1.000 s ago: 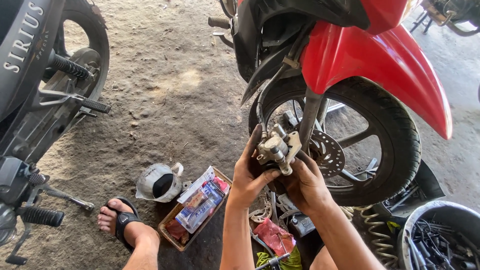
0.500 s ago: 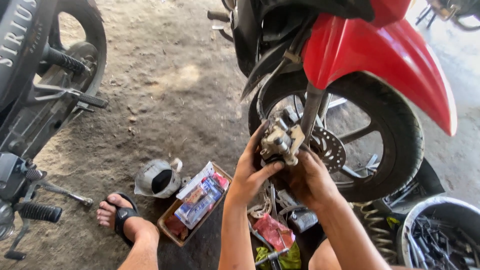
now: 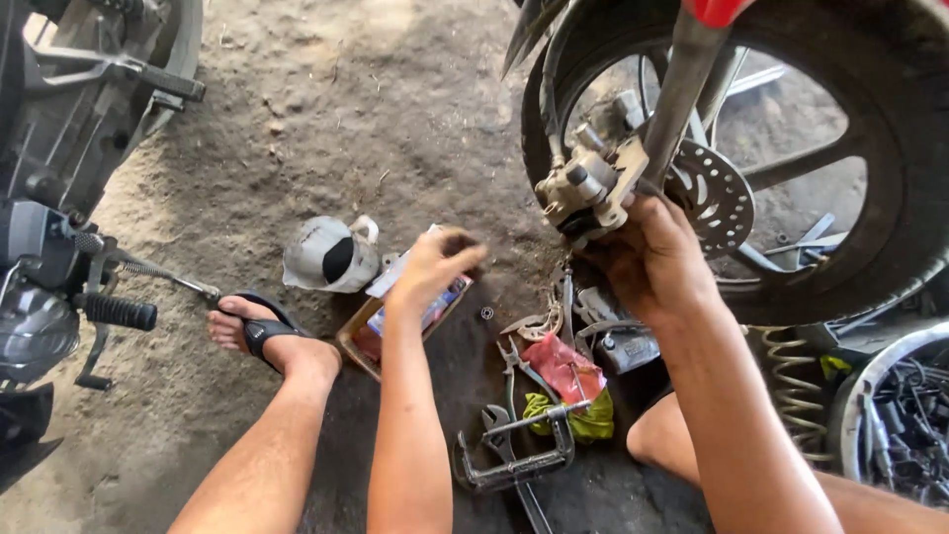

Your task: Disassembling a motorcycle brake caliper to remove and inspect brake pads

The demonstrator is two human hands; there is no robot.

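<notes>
Gripping: right hand (image 3: 647, 259) clasps caliper (image 3: 591, 180) beside disc (image 3: 714, 196).
Left hand (image 3: 431, 269): loosely curled, holding nothing, above tray (image 3: 358, 344).
Nearby: clamp (image 3: 519, 457), rag (image 3: 563, 368).

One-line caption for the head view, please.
Right hand grips the brake caliper at the front wheel; left hand hovers over a small box.

The right hand (image 3: 652, 262) grips the underside of the brake caliper (image 3: 591, 183) beside the brake disc (image 3: 714, 198) of the front wheel (image 3: 890, 247). The left hand (image 3: 430, 267) hovers, fingers curled, over a small tray (image 3: 361, 341) on the dirt floor (image 3: 346, 119), near a C-clamp (image 3: 524, 455).
</notes>
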